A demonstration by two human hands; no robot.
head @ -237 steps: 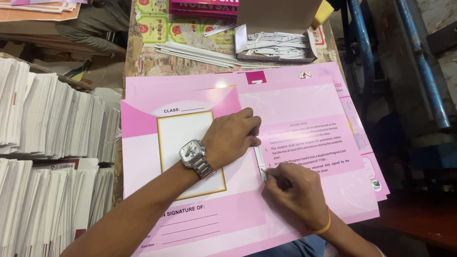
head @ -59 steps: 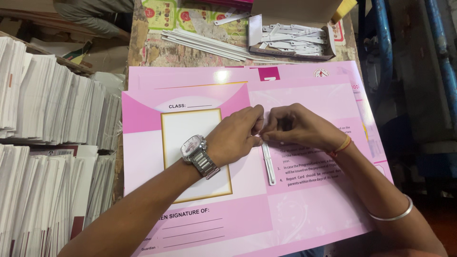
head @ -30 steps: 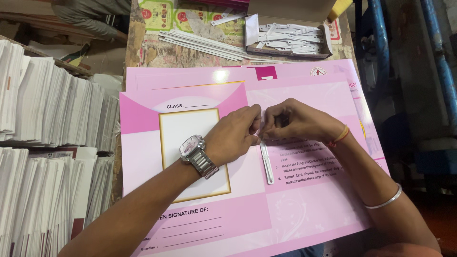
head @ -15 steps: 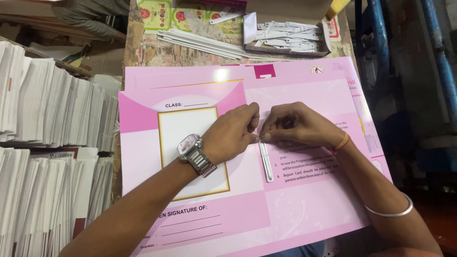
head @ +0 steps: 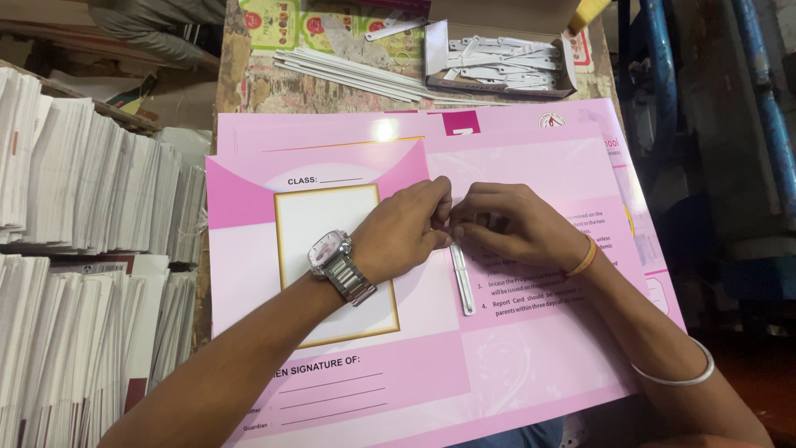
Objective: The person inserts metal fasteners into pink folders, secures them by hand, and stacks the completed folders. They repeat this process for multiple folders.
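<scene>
I have one view only, from the head, looking steeply down and close over the tabletop (head: 249,83). Both forearms enter from the bottom edge; paper stacks (head: 83,249) fill the left side.

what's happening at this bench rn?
A person works over a stack of pink printed folder sheets on a wooden table. The left hand and right hand meet fingertip to fingertip at the top end of a white plastic strip lying along the sheet's centre fold. More white strips and an open cardboard box of them sit at the far edge. Stacks of white paper stand to the left.
</scene>
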